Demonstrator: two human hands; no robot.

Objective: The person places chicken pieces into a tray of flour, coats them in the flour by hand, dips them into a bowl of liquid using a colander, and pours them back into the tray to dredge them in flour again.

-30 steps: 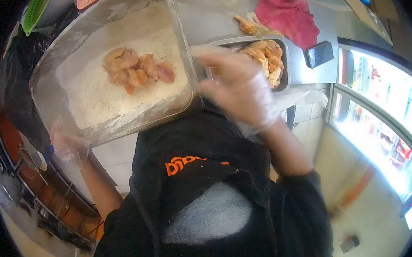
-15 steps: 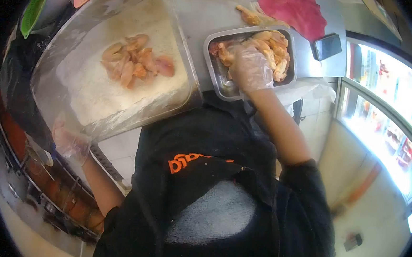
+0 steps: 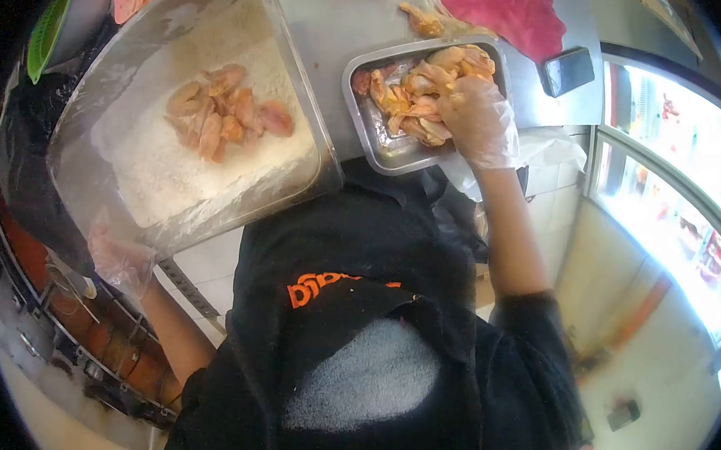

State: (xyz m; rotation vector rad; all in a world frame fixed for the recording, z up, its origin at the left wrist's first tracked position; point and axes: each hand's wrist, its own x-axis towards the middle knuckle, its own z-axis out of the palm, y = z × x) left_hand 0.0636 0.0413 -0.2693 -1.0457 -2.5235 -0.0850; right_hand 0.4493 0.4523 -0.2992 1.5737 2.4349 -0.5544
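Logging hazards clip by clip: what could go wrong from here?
The gloved right hand is at the chicken pieces in the small tray; the phone on the same table could get soiled if touched. The large tub seems to reach past the table's edge, so a push by the left hand, at its corner, might tip it.

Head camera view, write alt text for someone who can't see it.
A person's gloved right hand reaches into a small metal tray of raw chicken pieces. The gloved left hand is at a corner of a larger pan, where more chicken lies on white powder.
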